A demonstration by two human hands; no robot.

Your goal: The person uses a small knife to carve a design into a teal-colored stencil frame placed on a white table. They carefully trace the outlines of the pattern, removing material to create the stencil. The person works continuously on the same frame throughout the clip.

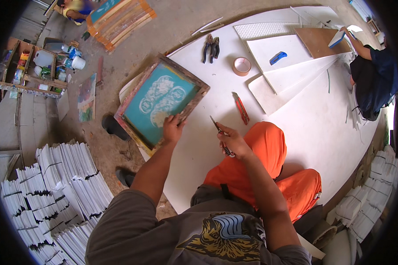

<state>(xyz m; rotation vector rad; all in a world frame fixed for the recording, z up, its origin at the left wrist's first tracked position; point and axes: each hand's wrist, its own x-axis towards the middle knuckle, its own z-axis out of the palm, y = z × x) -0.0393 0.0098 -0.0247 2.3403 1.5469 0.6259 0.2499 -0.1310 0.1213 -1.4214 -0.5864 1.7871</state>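
Observation:
My left hand (174, 130) is closed on the near right edge of a screen-printing frame (191, 104). This wooden frame is tilted, with teal mesh and a pale rounded pattern. In my right hand (234, 142) is a utility knife (228, 151), its thin blade pointing up and left toward the frame. A second utility knife (242, 109), red, lies on the white board (199, 163) just beyond that hand. Farther off on the board are a roll of tape (242, 66) and dark-handled pliers (206, 47). A blue utility knife (278, 58) rests on a white sheet.
Loose white sheets (269, 95) and a brown panel (319, 43) lie at the far right, where a co-worker (370, 75) holds a blue-edged flat thing. Stacked bundles of paper (70, 185) stand at left. Wooden frames (121, 24) and a shelf with containers (26, 84) are farther away.

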